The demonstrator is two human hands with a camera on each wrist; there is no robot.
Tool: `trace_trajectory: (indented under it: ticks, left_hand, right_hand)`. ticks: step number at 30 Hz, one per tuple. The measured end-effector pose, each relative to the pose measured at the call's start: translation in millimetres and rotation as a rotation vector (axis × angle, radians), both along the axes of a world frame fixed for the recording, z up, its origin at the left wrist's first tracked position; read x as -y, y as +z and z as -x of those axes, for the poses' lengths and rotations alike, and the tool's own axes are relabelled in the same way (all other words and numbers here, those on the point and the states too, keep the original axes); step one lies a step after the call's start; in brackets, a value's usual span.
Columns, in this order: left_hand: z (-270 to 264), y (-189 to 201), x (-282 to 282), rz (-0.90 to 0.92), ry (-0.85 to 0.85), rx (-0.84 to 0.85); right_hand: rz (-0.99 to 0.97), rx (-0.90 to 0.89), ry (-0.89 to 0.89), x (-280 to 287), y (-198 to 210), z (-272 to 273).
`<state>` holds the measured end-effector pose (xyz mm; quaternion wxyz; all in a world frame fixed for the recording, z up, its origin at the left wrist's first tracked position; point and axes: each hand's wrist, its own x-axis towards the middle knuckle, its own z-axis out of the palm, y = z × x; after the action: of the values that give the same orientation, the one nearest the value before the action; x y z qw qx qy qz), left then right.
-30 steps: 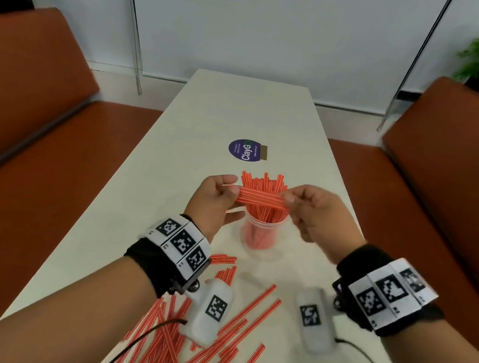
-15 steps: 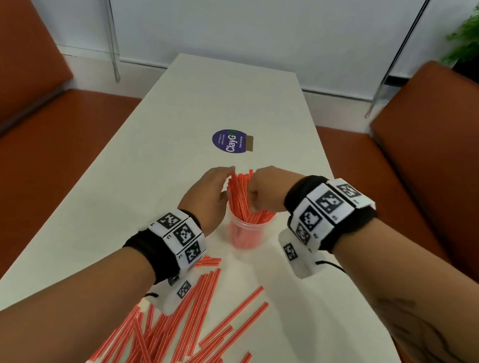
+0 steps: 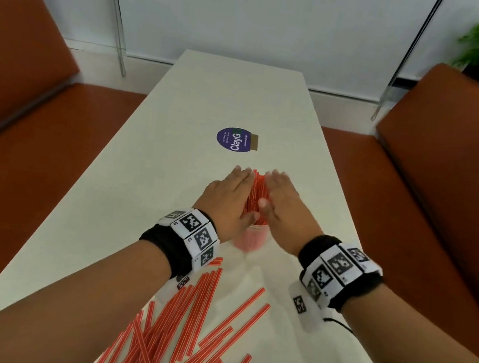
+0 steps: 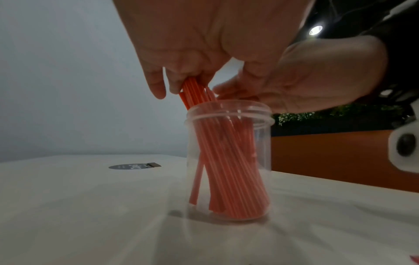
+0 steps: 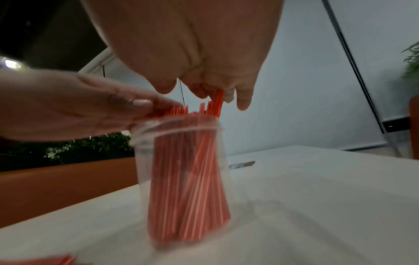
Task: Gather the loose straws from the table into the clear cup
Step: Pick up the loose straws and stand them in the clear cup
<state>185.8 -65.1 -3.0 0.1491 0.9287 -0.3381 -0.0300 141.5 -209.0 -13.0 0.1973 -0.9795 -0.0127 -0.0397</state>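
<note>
Since a second ago, both hands have been brought down from holding a bundle crosswise above the cup and are now laid flat against the straw tops.

From the head view, the clear cup [image 3: 249, 241] is largely hidden behind the left hand [image 3: 226, 201] and right hand [image 3: 282, 207]; only its pale lower wall is seen. The cupped straws [image 3: 256, 195] are seen as a red strip between the two palms, whose fingers are stretched out straight and pressed against the bundle from either side. Loose straws [image 3: 187, 323] are spread on the white table [image 3: 174, 146] near the forearms, some cut off by the lower edge. A round purple sticker [image 3: 234, 138] lies further off.

From the left wrist view, the cup [image 4: 229, 161] is seen standing upright, straws leaning inside. The left hand's fingertips [image 4: 156, 87] touch the straw tops [image 4: 192, 91] without curling round them.

From the right wrist view, which is blurred, the right hand's fingertips [image 5: 242, 102] rest against the tallest straw ends [image 5: 216, 104], and the grasp is loose and unclenched.
</note>
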Motion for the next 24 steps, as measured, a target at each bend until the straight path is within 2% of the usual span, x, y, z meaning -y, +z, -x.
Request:
trace_trajectory:
  ticks: [2,5,7,11,14,17,19,22,24]
  left_hand:
    - [0,0,1,-0.031,0.001,0.041]
    - [-3,3,-2,-0.057,-0.014,0.063]
    - [-4,6,-3,-0.071,-0.019,0.052]
    - [-8,6,1,-0.094,-0.021,0.01]
    - [-7,6,2,-0.096,0.001,0.005]
    - [1,13,-3,-0.12,0.024,-0.002]
    - [6,24,-13,-0.112,0.055,-0.004]
    - [16,45,-39,-0.135,0.107,-0.036]
    - [25,53,-60,-0.154,0.156,-0.128]
  right_hand:
    - [0.001,0.023,0.04,-2,-3,0]
    - [-0.057,0.086,0.006,1,3,0]
    - [-0.027,0.14,-0.011,1,6,-2]
    - [0.052,0.022,0.043,-6,2,-10]
    - [0.037,0.002,0.021,-7,2,-12]
    - [0.23,-0.055,-0.005,-8,12,-6]
    - [0.309,0.015,-0.035,-9,24,4]
    - [0.167,0.169,-0.03,-17,44,31]
    - [0.103,0.191,0.033,-27,49,51]
